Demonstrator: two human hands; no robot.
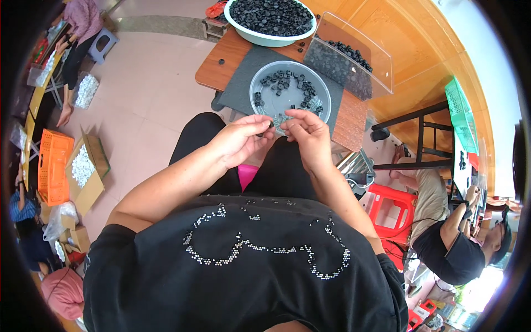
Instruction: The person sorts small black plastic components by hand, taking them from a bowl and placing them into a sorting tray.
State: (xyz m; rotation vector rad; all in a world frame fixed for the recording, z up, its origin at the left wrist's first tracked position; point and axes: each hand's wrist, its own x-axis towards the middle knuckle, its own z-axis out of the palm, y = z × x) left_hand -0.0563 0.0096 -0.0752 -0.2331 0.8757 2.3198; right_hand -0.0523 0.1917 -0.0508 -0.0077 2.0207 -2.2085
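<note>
Head view, looking down over a seated person in a black top with small studs, both bare forearms reaching forward above the lap. The left hand point(239, 141) and the right hand point(307, 135) meet close together, fingertips almost touching, just at the near edge of a round clear plastic dish point(260, 91). The left hand pinches a small black ring-shaped part point(270, 125) between thumb and forefinger; the right hand curls its fingers toward the same spot, and whether it grips a piece of its own is hidden by the fingers. Holding the part up near the body, between both hands, seems to give the fingers room to work on it. The dish holds a loose scatter of more small black parts point(283, 82), kept within easy reach of both hands. It rests on a grey mat point(243, 74) laid over a small wooden surface point(221, 63), likely so pieces do not roll away. Behind it stand a pale green bowl point(265, 40) heaped with black parts and a clear plastic box point(381, 61) partly filled with them. Other people sit around the edges of the room, with an orange crate point(52, 166) and cardboard boxes point(88, 171) on the floor to the left.
</note>
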